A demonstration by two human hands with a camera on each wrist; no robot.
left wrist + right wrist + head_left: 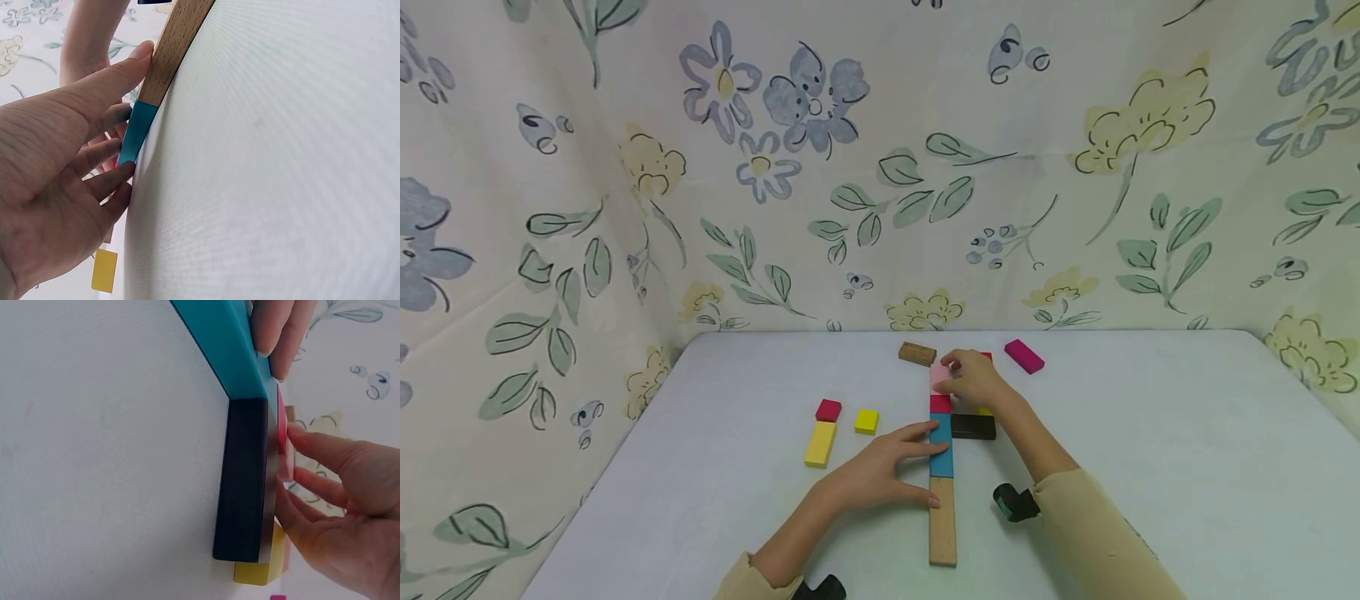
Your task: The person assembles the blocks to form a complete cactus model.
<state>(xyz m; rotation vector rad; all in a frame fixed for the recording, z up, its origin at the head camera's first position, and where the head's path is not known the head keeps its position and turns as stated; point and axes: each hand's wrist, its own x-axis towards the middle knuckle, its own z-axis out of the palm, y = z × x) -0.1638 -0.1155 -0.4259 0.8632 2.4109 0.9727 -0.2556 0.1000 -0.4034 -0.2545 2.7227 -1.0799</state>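
Observation:
A straight row of blocks runs away from me at mid-table: a plain wooden block, a blue block, a red block and a pink block at the far end. With fingers spread, my left hand rests along the row's left side, fingertips on the blue block and thumb on the wooden one. My right hand pinches the pink block between thumb and fingers. A black block sits crosswise against the row's right side, a yellow block just beyond it.
Left of the row lie a small red block, a longer yellow block and a yellow cube. Near the back edge are a brown block and a magenta block. A floral cloth hangs behind the table.

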